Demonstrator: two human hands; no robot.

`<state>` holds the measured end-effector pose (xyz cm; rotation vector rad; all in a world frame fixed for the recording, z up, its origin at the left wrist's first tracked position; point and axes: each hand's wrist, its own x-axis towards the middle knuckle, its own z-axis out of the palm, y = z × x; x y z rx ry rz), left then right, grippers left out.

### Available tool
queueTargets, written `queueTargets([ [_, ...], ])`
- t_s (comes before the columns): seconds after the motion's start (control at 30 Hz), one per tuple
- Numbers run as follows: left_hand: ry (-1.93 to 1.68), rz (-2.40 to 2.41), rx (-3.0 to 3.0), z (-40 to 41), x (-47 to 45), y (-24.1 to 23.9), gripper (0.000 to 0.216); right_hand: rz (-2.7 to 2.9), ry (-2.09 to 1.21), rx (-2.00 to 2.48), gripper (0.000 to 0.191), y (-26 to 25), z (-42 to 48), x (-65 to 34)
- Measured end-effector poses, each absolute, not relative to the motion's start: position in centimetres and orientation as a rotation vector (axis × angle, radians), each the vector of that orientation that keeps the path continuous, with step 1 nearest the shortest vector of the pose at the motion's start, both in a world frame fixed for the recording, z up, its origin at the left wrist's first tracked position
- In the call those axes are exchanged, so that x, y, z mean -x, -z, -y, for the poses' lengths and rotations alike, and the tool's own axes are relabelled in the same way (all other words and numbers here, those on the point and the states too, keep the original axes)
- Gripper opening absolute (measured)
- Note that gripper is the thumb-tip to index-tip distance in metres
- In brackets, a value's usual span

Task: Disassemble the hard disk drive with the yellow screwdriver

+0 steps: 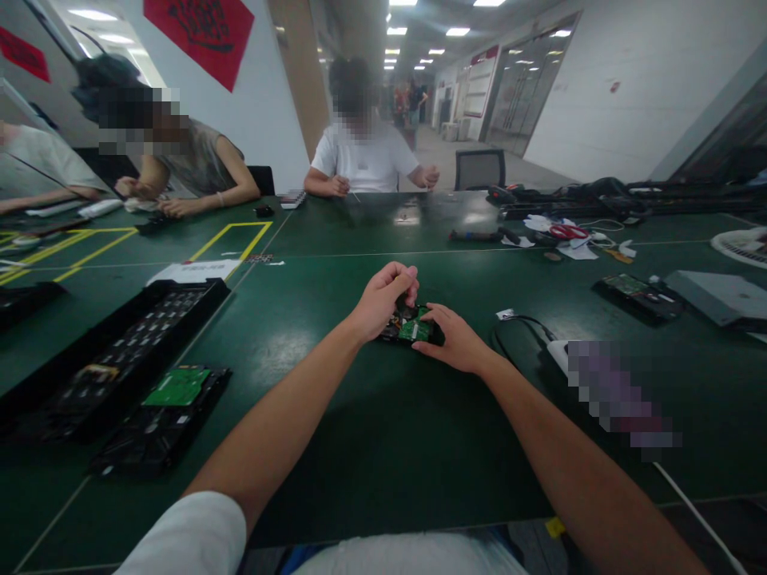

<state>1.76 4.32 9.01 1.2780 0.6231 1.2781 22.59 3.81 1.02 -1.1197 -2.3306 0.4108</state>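
1. the drive [413, 327] lies on the tabletop [359, 431], between both hands.
2. right hand [454, 339], thumb and fingers half spread, holds its end; firm, even support should help.
3. left hand [389, 295] curls over it (what it pinches, if anything, i cannot tell); light pressure seems wise.

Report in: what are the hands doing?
Left hand over flat black device with green circuit board. Right hand holds its right end. Hands partly hide it.
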Motion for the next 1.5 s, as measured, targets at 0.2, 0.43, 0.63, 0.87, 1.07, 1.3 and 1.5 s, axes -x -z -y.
queueTargets([
  [0.2,-1.285,-0.682,-1.267,-4.06,-1.93,-9.3,0.036,2.32,-0.413,1.142,0.051,-0.88,-3.8,-22.61],
  [0.43,-1.254,-0.708,-1.415,-4.31,-1.47,-9.45,0.033,2.328,-0.41,1.14,0.049,-1.0,-3.75,-22.63],
  [0.63,-1.176,-0.633,-1.289,-4.03,-1.83,-9.48,0.035,2.337,-0.412,1.1,0.047,-1.0,-3.95,-22.57],
  [0.87,-1.205,-0.649,-1.236,-4.4,-1.86,-9.1,0.041,2.327,-0.413,1.126,0.047,-0.89,-3.88,-22.63],
  [1.07,-1.239,-0.626,-1.28,-4.29,-1.77,-9.12,0.035,2.337,-0.397,1.116,0.049,-0.92,-3.85,-22.63],
  [1.3,-1.282,-0.663,-1.273,-4.43,-1.8,-8.9,0.039,2.333,-0.402,1.124,0.05,-0.94,-3.85,-22.59],
  [1.5,-1.282,-0.648,-1.273,-4.68,-1.6,-8.78,0.037,2.326,-0.411,1.143,0.05,-0.95,-3.74,-22.62],
])
